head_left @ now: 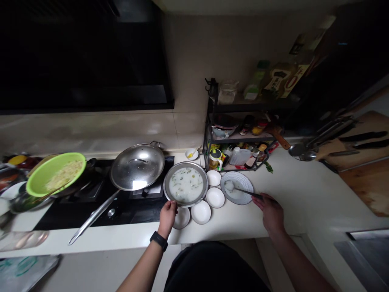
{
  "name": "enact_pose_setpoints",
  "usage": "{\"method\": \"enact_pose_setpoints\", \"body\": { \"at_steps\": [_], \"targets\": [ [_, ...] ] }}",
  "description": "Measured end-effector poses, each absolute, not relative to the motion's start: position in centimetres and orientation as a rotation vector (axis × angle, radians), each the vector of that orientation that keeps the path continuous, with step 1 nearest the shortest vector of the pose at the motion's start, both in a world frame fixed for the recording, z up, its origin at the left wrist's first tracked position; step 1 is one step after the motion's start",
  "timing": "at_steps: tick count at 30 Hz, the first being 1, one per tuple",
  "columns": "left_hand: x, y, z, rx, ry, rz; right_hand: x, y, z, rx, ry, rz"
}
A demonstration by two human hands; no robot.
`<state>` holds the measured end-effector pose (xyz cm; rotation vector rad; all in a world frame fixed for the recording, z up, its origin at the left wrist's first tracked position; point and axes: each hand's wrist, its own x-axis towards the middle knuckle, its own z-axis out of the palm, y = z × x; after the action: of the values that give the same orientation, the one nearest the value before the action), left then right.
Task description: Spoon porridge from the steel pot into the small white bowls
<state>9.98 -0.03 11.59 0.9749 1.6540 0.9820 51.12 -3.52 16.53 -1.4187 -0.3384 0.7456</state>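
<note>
My right hand [272,211] is closed around the dark handle of a ladle [244,191]. The ladle's head rests in a patterned grey-blue bowl [249,180] that has some whitish liquid in it. My left hand [168,215] pinches the near rim of a round metal basin [168,195] and wears a dark wristwatch. Whitish soup with green leafy bits [186,184] fills much of this basin. Between the basin and the patterned bowl sit small white bowls [201,212], several in all, one of them partly behind my left hand.
On the black stove [121,211] stands a lidded pan [136,167], its long handle reaching past the counter's front edge. A green colander [36,184] of pale shreds is at far left. Behind the bowls rises a seasoning rack [209,140]; knives [367,138] hang at right.
</note>
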Motion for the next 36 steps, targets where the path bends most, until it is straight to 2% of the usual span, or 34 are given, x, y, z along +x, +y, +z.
{"method": "enact_pose_setpoints", "body": {
  "at_steps": [8, 17, 19, 23, 26, 29, 36],
  "targets": [
    [9.6, -1.0, 10.9, 0.983, 1.649, 1.0, 47.9, -1.8, 19.0, -1.406, -0.459, 0.839],
    [8.3, -2.4, 10.8, 0.94, 1.675, 1.016, 39.6, 2.6, 17.4, -1.449, -0.759, 1.063],
    [8.1, -2.6, 10.9, 0.929, 1.685, 1.017, 38.0, 2.5, 17.3, -1.456, -1.061, 0.982],
    [7.7, -2.7, 10.6, 0.901, 1.674, 1.028, 36.6, 0.8, 17.7, -1.261, -1.957, 0.612],
    [7.6, -2.7, 10.2, 0.912, 1.67, 1.029, 36.8, -0.6, 18.1, -1.158, -2.289, 0.423],
    [8.0, -2.2, 9.9, 0.95, 1.672, 1.014, 38.3, -1.3, 18.5, -1.252, -2.194, 0.347],
    [8.9, -0.1, 9.7, 1.063, 1.694, 1.018, 45.5, -1.8, 18.9, -1.611, -1.526, 0.329]
  ]
}}
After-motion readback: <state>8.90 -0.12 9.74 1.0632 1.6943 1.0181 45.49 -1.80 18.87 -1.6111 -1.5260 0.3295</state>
